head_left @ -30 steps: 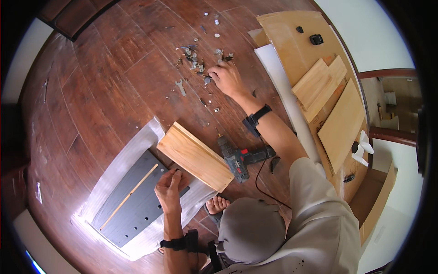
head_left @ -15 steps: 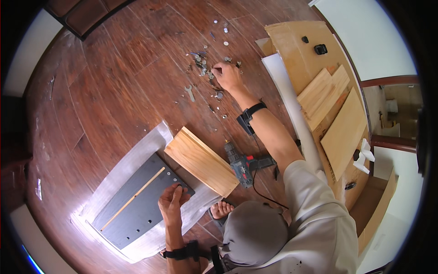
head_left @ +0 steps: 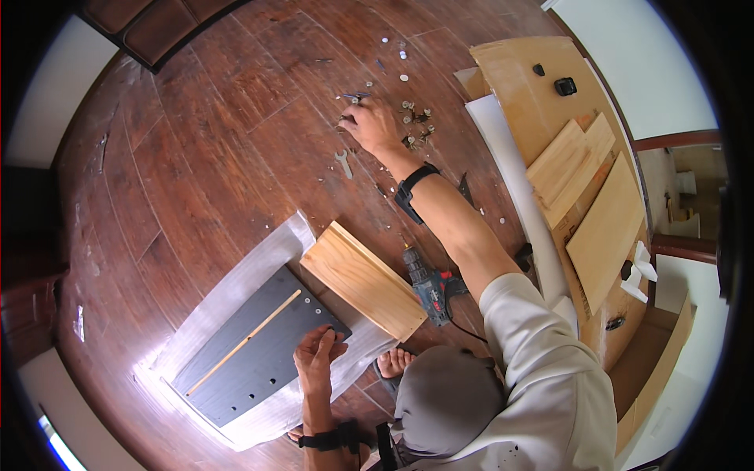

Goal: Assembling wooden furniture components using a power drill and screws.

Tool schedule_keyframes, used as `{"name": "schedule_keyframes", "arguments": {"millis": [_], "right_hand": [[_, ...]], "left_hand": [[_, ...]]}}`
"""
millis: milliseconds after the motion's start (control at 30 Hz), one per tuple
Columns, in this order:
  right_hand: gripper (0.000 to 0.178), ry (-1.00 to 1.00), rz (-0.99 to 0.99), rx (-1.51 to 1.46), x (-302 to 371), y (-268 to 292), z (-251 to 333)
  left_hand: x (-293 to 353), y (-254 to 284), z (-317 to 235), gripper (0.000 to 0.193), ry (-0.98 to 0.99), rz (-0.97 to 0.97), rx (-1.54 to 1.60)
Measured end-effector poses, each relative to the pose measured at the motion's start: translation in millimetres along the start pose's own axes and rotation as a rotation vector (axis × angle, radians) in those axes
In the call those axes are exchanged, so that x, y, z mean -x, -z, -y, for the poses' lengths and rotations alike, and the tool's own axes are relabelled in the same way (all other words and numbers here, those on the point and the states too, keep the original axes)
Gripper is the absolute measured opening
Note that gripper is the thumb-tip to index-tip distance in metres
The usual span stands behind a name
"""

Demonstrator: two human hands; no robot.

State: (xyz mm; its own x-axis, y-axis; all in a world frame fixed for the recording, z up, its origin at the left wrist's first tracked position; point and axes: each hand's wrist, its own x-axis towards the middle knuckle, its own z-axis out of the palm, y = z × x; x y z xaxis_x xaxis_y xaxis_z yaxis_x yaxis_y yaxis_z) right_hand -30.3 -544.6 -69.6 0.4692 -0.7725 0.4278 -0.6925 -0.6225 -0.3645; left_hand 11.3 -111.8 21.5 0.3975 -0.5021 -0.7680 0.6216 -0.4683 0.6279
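Observation:
My right hand reaches far out over small metal fittings scattered on the floor. Its fingers are bent and drawn together at the left side of the scatter; whatever is between them is too small to make out. An open-ended wrench lies just below this hand. Above the right corner of a dark grey panel, my left hand is closed in a pinch, its contents hidden. The panel carries a pale wooden strip and several round holes or fittings.
A pale wooden drawer-like piece lies beside the panel, which rests on white foam sheeting. Right of it is a cordless-style drill. Wooden boards lie on cardboard at the right. My bare foot is near the drawer piece.
My right hand has moved left across the fittings, uncovering those on its right. My left hand stays pinched over the panel corner. The whole view has shifted slightly.

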Motion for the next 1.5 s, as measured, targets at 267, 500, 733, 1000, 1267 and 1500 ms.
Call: {"name": "schedule_keyframes", "arguments": {"millis": [267,500,733,1000,1267,1500], "right_hand": [[0.018,0.007,0.323,0.132,-11.3,7.7,7.5],[0.019,-0.028,0.45,-0.754,94.5,89.7,98.6],[0.017,-0.267,0.685,-1.201,190.8,166.1,131.0],[0.014,-0.031,0.604,-0.885,207.0,180.9,128.4],[0.014,-0.239,0.895,-1.057,220.4,190.2,118.1],[0.05,-0.214,0.853,-1.021,231.5,212.6,86.5]], "left_hand": [[-5.8,-2.3,6.4,0.023,-0.039,-0.012,0.107],[-1.2,-23.4,-15.7,0.033,-0.087,-0.039,0.116],[1.4,-57.9,-24.0,0.03,-0.162,0.062,0.211],[17.9,-63.4,-13.3,0.032,-0.153,0.085,0.119],[31.3,-50.8,-4.0,0.026,-0.09,0.198,0.08],[29.2,-41.9,-6.5,0.022,-0.064,0.269,-0.06]]}}
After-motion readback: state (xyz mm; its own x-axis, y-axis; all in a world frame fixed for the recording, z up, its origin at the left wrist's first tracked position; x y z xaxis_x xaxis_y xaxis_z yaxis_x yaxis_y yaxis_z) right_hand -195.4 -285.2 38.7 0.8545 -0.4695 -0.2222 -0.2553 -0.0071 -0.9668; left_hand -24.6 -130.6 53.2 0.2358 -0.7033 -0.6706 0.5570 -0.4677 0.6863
